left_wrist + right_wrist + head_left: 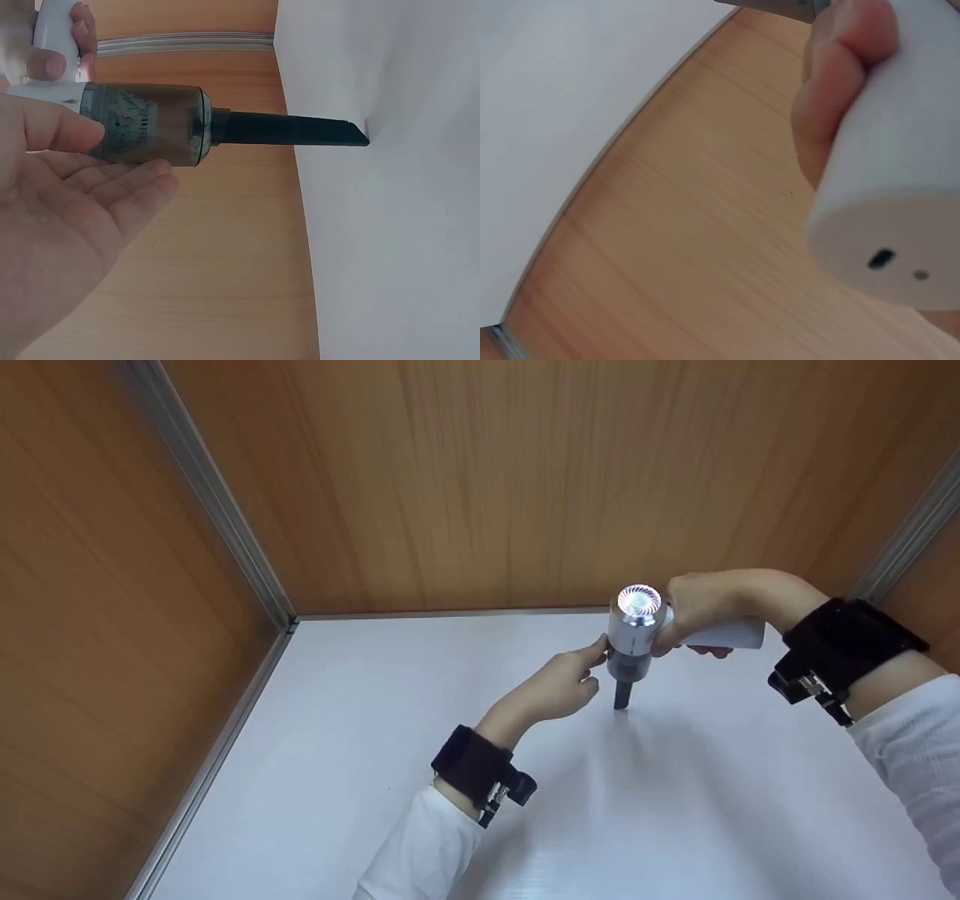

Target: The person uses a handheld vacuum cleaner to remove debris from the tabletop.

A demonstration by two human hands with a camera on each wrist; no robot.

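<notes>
R hand is wrapped round the white handle of a handheld vacuum, fingers curled tight on it; the wrist view shows the handle's butt end w/ a small port, fingers just above it. From that grip the body drops down and to the left: silver rear vent on top, dark clear dust cup below, then the black crevice nozzle. Nozzle tip touches the white tabletop, vac about upright.

L hand is open, fingers relaxed, palm facing the dust cup; fingertips touch or nearly touch its side, just below the R hand's grip. Not gripping anything.

Progress, judging by this: vac is picked up, aimed and planted tip-down. Can't tell if it's running. No debris visible near the nozzle, so how much surface is done or left isn't clear. Wooden walls w/ metal edging close the space in behind.
</notes>
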